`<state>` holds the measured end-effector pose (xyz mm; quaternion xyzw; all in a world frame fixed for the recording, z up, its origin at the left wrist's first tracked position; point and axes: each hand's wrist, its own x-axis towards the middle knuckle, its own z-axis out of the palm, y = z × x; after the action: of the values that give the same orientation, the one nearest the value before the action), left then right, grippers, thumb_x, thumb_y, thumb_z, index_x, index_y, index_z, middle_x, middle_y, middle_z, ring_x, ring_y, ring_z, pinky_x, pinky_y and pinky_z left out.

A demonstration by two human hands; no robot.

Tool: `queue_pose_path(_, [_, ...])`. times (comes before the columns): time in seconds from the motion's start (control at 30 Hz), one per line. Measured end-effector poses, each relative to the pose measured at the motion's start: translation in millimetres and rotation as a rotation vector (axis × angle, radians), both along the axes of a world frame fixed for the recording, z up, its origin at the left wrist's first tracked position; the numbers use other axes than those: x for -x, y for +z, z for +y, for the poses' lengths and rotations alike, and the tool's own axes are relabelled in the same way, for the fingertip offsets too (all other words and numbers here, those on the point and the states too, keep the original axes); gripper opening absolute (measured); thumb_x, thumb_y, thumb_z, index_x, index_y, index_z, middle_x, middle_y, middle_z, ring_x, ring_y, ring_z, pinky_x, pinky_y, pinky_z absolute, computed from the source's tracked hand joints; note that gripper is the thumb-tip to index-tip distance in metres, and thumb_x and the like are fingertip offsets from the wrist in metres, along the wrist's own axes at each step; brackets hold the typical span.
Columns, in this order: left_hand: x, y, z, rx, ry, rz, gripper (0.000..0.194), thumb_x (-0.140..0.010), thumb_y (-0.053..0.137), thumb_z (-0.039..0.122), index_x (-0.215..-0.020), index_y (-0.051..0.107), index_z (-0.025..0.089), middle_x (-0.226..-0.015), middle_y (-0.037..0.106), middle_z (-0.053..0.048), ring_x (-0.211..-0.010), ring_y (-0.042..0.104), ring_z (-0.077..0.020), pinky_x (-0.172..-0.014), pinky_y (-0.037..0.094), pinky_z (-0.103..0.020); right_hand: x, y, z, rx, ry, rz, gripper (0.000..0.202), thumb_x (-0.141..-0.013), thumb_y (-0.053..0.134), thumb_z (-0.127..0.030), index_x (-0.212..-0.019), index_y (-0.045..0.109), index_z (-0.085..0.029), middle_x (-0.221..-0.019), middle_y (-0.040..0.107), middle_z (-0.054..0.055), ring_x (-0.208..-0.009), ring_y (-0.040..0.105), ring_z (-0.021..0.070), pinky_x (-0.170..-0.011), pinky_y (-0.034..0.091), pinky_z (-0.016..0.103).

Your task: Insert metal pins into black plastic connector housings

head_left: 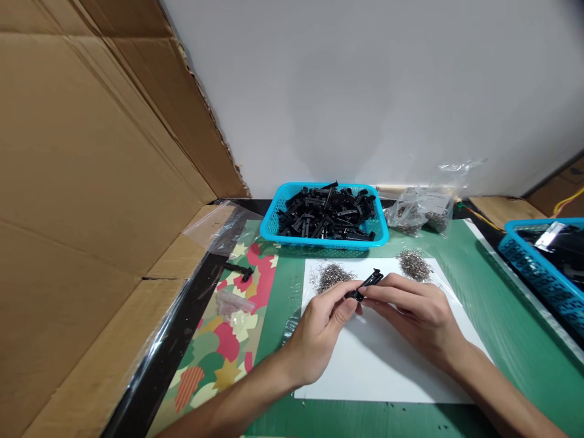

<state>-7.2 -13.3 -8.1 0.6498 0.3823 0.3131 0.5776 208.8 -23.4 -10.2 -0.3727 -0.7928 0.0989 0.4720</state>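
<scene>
Over the white sheet (365, 365), my left hand (317, 334) pinches a slim black plastic part (371, 280) between thumb and fingers. The part slants up to the right, its far end sticking out past the fingers. My right hand (422, 313) is closed against the same part from the other side, fingertips at its near end. Whether a small piece sits between those fingertips is hidden. Just beyond my left hand lies a pile of small metal pieces (333, 275). A second metal pile (413, 266) lies beyond my right hand.
A blue basket (323, 243) heaped with black plastic parts stands at the back. Clear bags (406, 216) of metal pieces are beside it. Another blue basket (538, 267) stands at right. One loose black part (244, 272) lies left, near a cardboard wall (91, 152).
</scene>
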Motion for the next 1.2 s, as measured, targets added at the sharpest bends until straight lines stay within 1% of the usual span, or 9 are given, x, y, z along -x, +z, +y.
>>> queue_pose_path(0.1, [-1,2.6,1,-0.069,-0.014,0.027,0.048,-0.109,0.051,0.051,-0.146,0.066,0.024,-0.121,0.07,-0.01,-0.111,0.065,-0.0246,-0.098,0.051,-0.036,-3,0.1,0,-0.004,0.003,-0.007,0.016,-0.101,0.065,-0.012,-0.107,0.079,-0.017,-0.087,0.077,0.007,-0.068,0.071,0.013,-0.056,0.054,0.022])
queue_pose_path(0.27, [-2,1.4,1,-0.128,0.064,0.054,0.047,-0.102,0.066,0.048,-0.144,0.065,0.027,-0.116,0.066,-0.007,-0.09,0.061,-0.0176,-0.073,0.048,-0.026,-6,1.1,0,-0.012,-0.005,-0.022,0.016,-0.1,0.066,-0.008,-0.103,0.079,-0.017,-0.087,0.076,0.006,-0.067,0.071,0.0127,-0.056,0.054,0.022])
queue_pose_path(0.47, [-6,-0.1,1,-0.171,0.234,0.041,0.026,-0.091,0.081,0.041,-0.103,0.076,0.018,-0.095,0.071,-0.004,-0.07,0.055,-0.0126,-0.059,0.041,-0.023,-9,-2.2,1,0.028,0.018,-0.073,0.016,-0.103,0.064,-0.014,-0.103,0.079,-0.017,-0.086,0.076,0.006,-0.068,0.072,0.0131,-0.057,0.054,0.022])
queue_pose_path(0.57, [-7,0.8,1,-0.202,0.245,0.067,0.018,-0.089,0.084,0.034,-0.097,0.081,0.018,-0.089,0.074,-0.003,-0.066,0.055,-0.0123,-0.058,0.041,-0.024,-15,1.9,3,0.062,0.03,-0.079,0.015,-0.104,0.065,-0.022,-0.1,0.079,-0.017,-0.081,0.074,0.005,-0.064,0.069,0.0126,-0.055,0.052,0.022])
queue_pose_path(0.7, [-8,-1.0,0,-0.229,0.219,0.132,0.013,-0.087,0.085,0.025,-0.098,0.085,0.019,-0.087,0.078,-0.004,-0.064,0.055,-0.0127,-0.059,0.042,-0.025,-21,12.4,4,0.039,-0.073,-0.043,0.03,-0.107,0.057,-0.019,-0.083,0.075,-0.018,-0.064,0.064,0.001,-0.052,0.058,0.0114,-0.049,0.043,0.024])
queue_pose_path(0.87, [-10,-4.8,-2,-0.234,0.158,0.228,0.012,-0.087,0.083,0.022,-0.099,0.086,0.021,-0.088,0.081,-0.003,-0.065,0.059,-0.0151,-0.061,0.046,-0.028,-24,14.1,3,0.026,-0.092,-0.016,0.043,-0.11,0.044,-0.024,-0.078,0.073,-0.018,-0.08,0.071,0.008,-0.07,0.066,0.018,-0.064,0.05,0.03])
queue_pose_path(0.93, [-10,-4.8,-2,-0.257,0.116,0.255,0.013,-0.088,0.082,0.022,-0.1,0.086,0.022,-0.091,0.082,-0.003,-0.065,0.06,-0.0154,-0.061,0.047,-0.028,-21,12.0,2,0.036,-0.135,0.027,0.049,-0.11,0.044,-0.028,-0.069,0.071,-0.019,-0.068,0.067,0.005,-0.059,0.06,0.0156,-0.059,0.046,0.029])
queue_pose_path(1.07, [-10,-3.6,-2,-0.336,0.041,0.287,0.012,-0.09,0.08,0.024,-0.101,0.086,0.022,-0.091,0.082,-0.003,-0.063,0.059,-0.015,-0.061,0.048,-0.029,-4,9.1,3,0.253,-0.242,0.231,0.069,-0.111,0.046,-0.041,-0.047,0.056,-0.019,-0.039,0.044,-0.003,-0.035,0.04,0.0086,-0.041,0.031,0.025])
queue_pose_path(1.2, [-13,-4.5,-2,-0.384,0.011,0.279,0.013,-0.093,0.077,0.024,-0.101,0.086,0.021,-0.094,0.083,-0.005,-0.068,0.066,-0.0169,-0.063,0.051,-0.03,17,4.1,8,0.426,-0.248,0.35,0.076,-0.107,0.047,-0.06,-0.042,0.047,-0.02,-0.037,0.043,-0.003,-0.036,0.039,0.0083,-0.041,0.031,0.024])
